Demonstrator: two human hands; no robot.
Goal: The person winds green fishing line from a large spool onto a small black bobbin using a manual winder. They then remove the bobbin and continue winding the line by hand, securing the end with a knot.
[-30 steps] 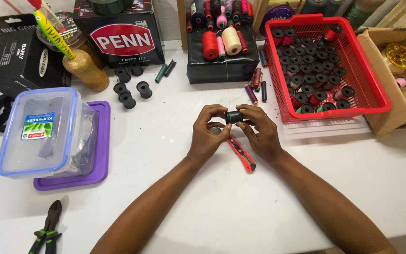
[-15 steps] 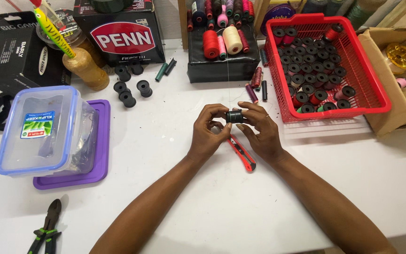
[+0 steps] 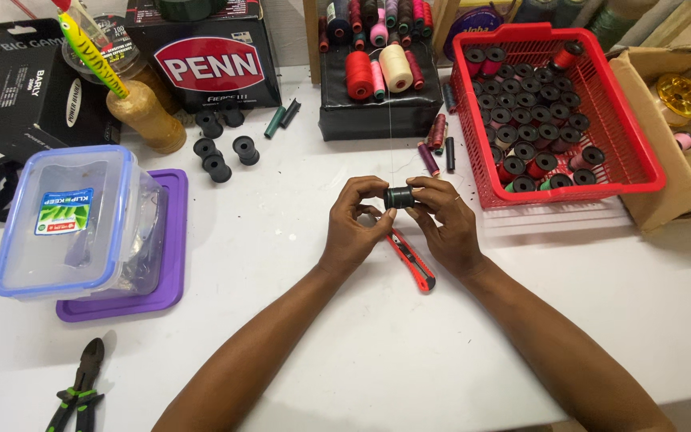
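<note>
Both hands, left (image 3: 355, 224) and right (image 3: 444, 220), pinch one small black spool (image 3: 399, 197) between their fingertips above the tabletop (image 3: 345, 352) middle. The spool lies sideways, flanged at each end. A red knife (image 3: 410, 260) lies just beneath.

White table (image 3: 297, 240), red cutter (image 3: 412, 261), pliers (image 3: 80, 387)

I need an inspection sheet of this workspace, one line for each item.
Surface: white table, mostly bare near the person.
Job's things: small black spool held above the table; fine thread runs up from it.
Clutter: red utility knife under the hands; pliers; clear container on purple lid; loose black spools.
Hands: left hand and right hand both pinch the spool.
Cables: nothing seen.
Surroundings: red basket of spools; thread cones; dark boxes; cardboard box.
</note>
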